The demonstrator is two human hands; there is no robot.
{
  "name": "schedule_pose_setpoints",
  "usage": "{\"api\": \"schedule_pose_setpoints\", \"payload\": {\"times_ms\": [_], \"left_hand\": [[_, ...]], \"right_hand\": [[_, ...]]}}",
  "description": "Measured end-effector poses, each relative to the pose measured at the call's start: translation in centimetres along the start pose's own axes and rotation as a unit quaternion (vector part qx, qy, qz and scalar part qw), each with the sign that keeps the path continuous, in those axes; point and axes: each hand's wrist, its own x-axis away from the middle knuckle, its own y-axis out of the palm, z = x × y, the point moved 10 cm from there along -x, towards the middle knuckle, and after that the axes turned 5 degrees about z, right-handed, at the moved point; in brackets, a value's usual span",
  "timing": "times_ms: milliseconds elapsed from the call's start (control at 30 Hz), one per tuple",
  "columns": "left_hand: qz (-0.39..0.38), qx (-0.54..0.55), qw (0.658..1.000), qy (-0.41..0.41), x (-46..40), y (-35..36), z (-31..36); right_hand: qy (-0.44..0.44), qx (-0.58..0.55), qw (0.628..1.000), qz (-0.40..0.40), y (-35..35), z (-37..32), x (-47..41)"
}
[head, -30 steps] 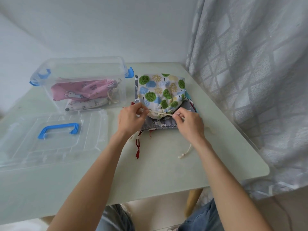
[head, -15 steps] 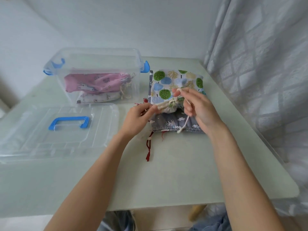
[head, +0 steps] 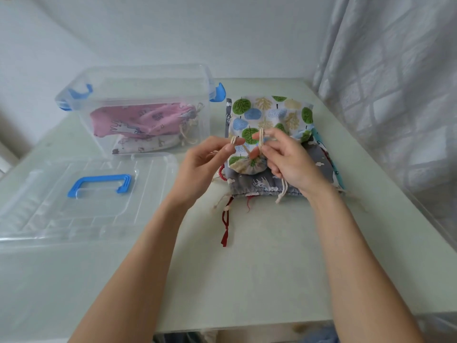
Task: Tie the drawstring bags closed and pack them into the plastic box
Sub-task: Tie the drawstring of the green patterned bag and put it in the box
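Observation:
A tree-print drawstring bag (head: 269,112) lies on top of a grey bag (head: 262,184) at the table's right, its mouth gathered into a puckered bunch. My left hand (head: 205,164) pinches one loop of the cream drawstring above the bunch. My right hand (head: 289,157) pinches the other cream cord just to the right of it, with a loose end dangling below the wrist. The clear plastic box (head: 138,85) with blue latches stands at the back left, holding a pink bag (head: 146,120) over a white printed bag (head: 146,144).
The box's clear lid (head: 61,214) with a blue handle lies flat at the front left. A red cord (head: 225,219) trails from under the grey bag toward me. A grey curtain (head: 395,82) hangs along the table's right edge.
Both hands lifted from the table level and raised the cream cords above the bag's gathered mouth. The right hand shifted left, closer to the left hand. The view moved nearer.

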Motion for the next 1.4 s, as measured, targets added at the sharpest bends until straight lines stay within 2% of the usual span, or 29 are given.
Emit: {"api": "schedule_pose_setpoints", "payload": {"times_ms": [133,333,467,600,733,800,933,1167,1233,1300,1400], "left_hand": [[-0.019,-0.05,0.999,0.012,0.4,0.2,0.0],[-0.059,-0.036,0.998,-0.005,1.1,0.9,0.5],[-0.085,-0.196,0.973,0.087,1.4,1.9,1.9],[-0.085,-0.223,0.958,0.16,0.5,2.3,4.3],[-0.161,-0.128,0.976,0.078,-0.6,4.3,3.7],[-0.183,-0.125,0.973,0.059,-1.0,5.1,2.9],[-0.185,-0.208,0.958,0.07,-2.0,5.2,1.7],[-0.145,-0.298,0.935,0.129,-1.9,4.7,1.9],[-0.148,-0.318,0.924,0.149,-1.7,5.0,2.0],[-0.149,-0.348,0.91,0.17,-1.4,5.4,2.1],[-0.088,-0.364,0.904,0.208,-1.4,4.7,3.1]], "right_hand": [[0.016,0.022,0.999,0.027,-0.4,1.2,0.2],[0.026,-0.014,0.999,0.042,-0.2,1.4,0.7],[0.001,0.036,0.998,0.056,-0.2,1.2,0.8],[-0.024,0.051,0.995,0.085,-0.6,0.6,0.8],[-0.016,-0.002,0.996,0.085,-0.7,0.7,0.7],[0.004,-0.018,0.997,0.076,-0.7,1.2,0.6],[0.036,-0.094,0.995,0.02,0.3,1.7,0.7],[0.043,-0.176,0.983,0.006,-0.2,1.0,0.9],[0.028,-0.145,0.989,0.003,-0.1,0.6,1.1],[0.014,-0.078,0.996,0.052,-0.8,0.7,1.1],[0.006,-0.036,0.992,0.117,-2.0,0.9,1.0]]}}
